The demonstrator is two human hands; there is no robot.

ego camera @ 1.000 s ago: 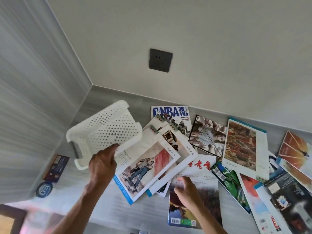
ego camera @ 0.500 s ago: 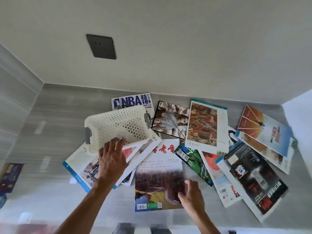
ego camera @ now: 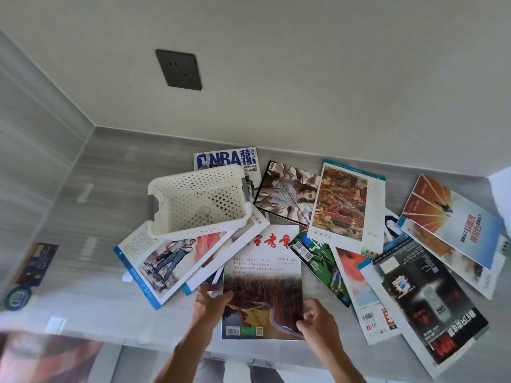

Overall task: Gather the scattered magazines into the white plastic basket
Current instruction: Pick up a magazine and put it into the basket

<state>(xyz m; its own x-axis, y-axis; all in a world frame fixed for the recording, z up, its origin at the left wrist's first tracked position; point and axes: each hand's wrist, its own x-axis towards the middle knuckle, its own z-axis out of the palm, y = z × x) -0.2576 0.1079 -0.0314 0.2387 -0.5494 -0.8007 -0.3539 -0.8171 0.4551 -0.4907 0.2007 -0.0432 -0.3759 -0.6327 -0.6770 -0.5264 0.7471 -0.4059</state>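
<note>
The white plastic basket (ego camera: 197,200) stands tilted on top of the scattered magazines, and neither hand touches it. A magazine with a red title and a forest cover (ego camera: 262,275) lies nearest me. My left hand (ego camera: 210,304) rests at its left edge, thumb on the cover and fingers fairly straight. My right hand (ego camera: 318,320) pinches its lower right edge with curled fingers. An NBA magazine (ego camera: 226,158) pokes out behind the basket. A magazine with painted figures (ego camera: 166,261) lies partly under it.
Several more magazines fan out to the right, among them a painting cover (ego camera: 343,205), a black one (ego camera: 425,299) and an orange-blue one (ego camera: 453,217). The grey counter (ego camera: 116,172) meets walls at the back and left. A dark socket (ego camera: 179,69) is on the back wall.
My left hand let go of the basket, which now rests on the magazines, and moved down to the red-title magazine's left edge. My right hand shifted to that magazine's right edge.
</note>
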